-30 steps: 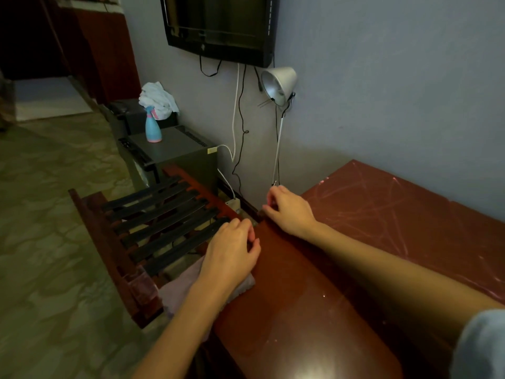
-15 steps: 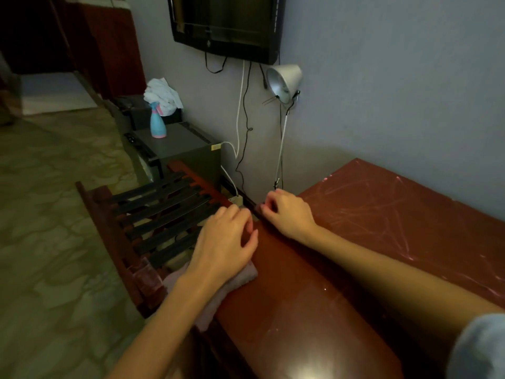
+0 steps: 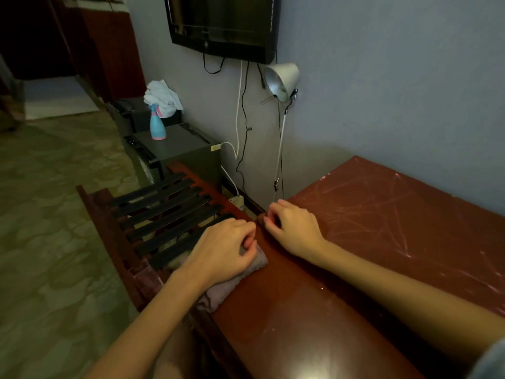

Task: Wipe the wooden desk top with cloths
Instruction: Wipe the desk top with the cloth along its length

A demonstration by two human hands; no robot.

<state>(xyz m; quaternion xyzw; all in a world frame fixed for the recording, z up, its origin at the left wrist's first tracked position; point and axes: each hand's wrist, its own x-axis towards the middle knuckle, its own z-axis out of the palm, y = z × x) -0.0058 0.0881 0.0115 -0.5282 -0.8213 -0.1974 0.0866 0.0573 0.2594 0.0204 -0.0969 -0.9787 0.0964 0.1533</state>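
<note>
At the left edge of the desk [image 3: 314, 318], a greyish cloth [image 3: 222, 292] lies flat on the reddish-brown wood, its near end hanging slightly over the edge. The left hand [image 3: 226, 253] lies palm down on the far part of the cloth, fingers curled round it and thumb tucked against them, pressing it to the desk. The right hand [image 3: 296, 233] sits just beside it, at the far left corner of the desk, with its fingers bent down onto the corner; I cannot tell whether they pinch anything there. The two hands are near each other but apart. The far right part of the desk top is covered in pale scratches.

Just left of the desk stands a wooden rack [image 3: 164, 214] with dark slats, the left hand's knuckles reaching over its nearest slat. Farther left, a grey box [image 3: 185, 149] carries a light blue spray bottle [image 3: 157, 124], and a white cloth [image 3: 162, 98] is heaped on a darker box behind it. On the wall above, a black screen [image 3: 224, 23] hangs, with cables [image 3: 241, 119] trailing down to a socket strip [image 3: 237, 201] on the floor. A white lamp [image 3: 281, 77] on a thin stem rises by the desk corner.
</note>
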